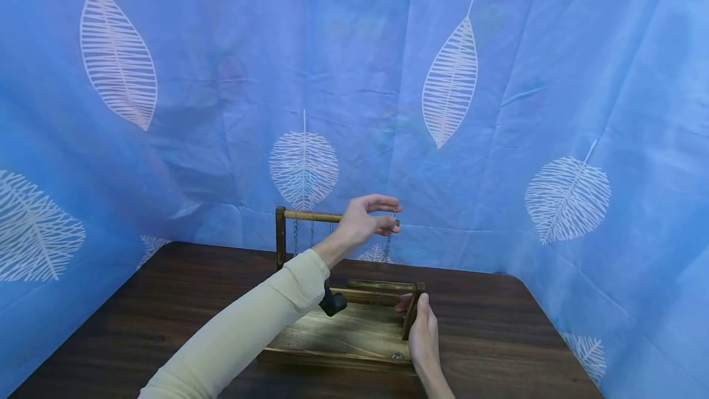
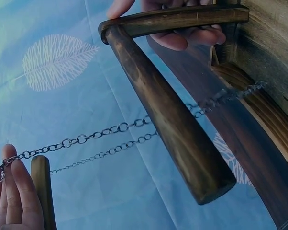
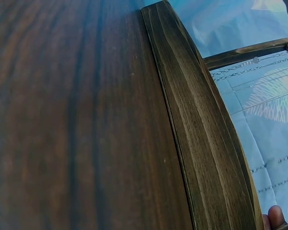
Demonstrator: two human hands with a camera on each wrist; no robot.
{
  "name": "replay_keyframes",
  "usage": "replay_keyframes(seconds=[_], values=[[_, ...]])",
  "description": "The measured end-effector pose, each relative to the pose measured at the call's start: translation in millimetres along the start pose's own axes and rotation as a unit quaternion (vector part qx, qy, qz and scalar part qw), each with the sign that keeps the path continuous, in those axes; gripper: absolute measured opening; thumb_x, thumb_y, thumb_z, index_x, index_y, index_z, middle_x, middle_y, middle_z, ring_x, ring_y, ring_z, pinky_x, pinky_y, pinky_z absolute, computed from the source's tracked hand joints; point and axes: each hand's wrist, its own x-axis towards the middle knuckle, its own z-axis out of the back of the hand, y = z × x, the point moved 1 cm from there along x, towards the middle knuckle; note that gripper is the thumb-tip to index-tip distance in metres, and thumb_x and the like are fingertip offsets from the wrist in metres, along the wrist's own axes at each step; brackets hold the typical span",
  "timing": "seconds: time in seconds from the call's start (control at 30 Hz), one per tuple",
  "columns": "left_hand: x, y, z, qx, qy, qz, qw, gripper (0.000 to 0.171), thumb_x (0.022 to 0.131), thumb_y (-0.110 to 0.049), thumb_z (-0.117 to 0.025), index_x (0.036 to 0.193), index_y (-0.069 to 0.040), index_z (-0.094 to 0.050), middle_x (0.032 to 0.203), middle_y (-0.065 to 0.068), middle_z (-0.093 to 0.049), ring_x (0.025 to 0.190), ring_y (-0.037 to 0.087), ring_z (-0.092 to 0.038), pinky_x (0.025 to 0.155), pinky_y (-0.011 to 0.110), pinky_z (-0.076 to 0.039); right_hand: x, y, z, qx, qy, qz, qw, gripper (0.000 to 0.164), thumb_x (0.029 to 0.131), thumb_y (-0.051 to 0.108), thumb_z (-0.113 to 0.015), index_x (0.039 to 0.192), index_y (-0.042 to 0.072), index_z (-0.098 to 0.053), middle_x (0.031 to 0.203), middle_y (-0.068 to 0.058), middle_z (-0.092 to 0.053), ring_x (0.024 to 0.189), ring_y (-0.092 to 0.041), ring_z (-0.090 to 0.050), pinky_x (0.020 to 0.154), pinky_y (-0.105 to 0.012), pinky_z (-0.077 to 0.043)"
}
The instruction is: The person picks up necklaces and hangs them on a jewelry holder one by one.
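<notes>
My left grip [image 1: 362,220] pinches a metal chain [image 1: 387,248] above the wooden tray [image 1: 338,334]; my right grip [image 1: 425,331] holds the end post [image 1: 411,316] at the tray's right.

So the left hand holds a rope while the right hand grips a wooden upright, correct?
Not quite: it's a metal chain, as the left wrist view shows; the left hand does hold it, while the right hand grips a wooden upright.

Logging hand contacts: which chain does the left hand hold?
The rightmost chain in the head view: its upper end is in the left hand, while the other chains hang from the wooden rod nearer its upright post.
</notes>
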Motion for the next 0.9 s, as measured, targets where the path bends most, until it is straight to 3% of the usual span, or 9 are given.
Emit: replay_keyframes(seconds=[0.23, 0.6, 0.9], values=[[1.4, 2.6, -0.3, -0.006, -0.002, 0.008, 0.9999, 0.032, 0.095, 0.003, -0.067, 0.126, -0.007, -0.068, 0.117, 0.006, -0.071, 0.084, 0.025, -0.074, 0.089, 0.056, -0.055, -1, -1, -1, 0.0, 0.005, -0.013, 1.0, 0.069, 0.111, 0.045, -0.015, 0.119, -0.007, -0.059, 0.099, -0.018, -0.065, 0.097, -0.036, -0.061, 0.084, -0.041, -0.049], [-2.1, 3.0, 8.4, -0.011, -0.003, 0.004, 0.9999, 0.034, 0.095, 0.001, -0.067, 0.128, -0.007, -0.067, 0.122, 0.011, -0.069, 0.087, 0.026, -0.074, 0.085, 0.048, -0.058, 0, 1, -1, -0.009, 0.003, -0.006, 1.0, 0.068, 0.111, 0.044, -0.014, 0.12, -0.007, -0.058, 0.099, -0.017, -0.064, 0.095, -0.03, -0.061, 0.085, -0.041, -0.049], [-6.4, 0.9, 17.3, -0.015, -0.003, 0.0, 0.9999, 0.036, 0.095, 0.002, -0.067, 0.13, -0.005, -0.066, 0.121, 0.01, -0.07, 0.084, 0.023, -0.074, 0.08, 0.04, -0.06, 0, 1, 0, 0.006, -0.003, -0.006, 1.0, 0.066, 0.112, 0.041, -0.015, 0.118, -0.008, -0.059, 0.099, -0.019, -0.064, 0.096, -0.035, -0.062, 0.085, -0.04, -0.05]])
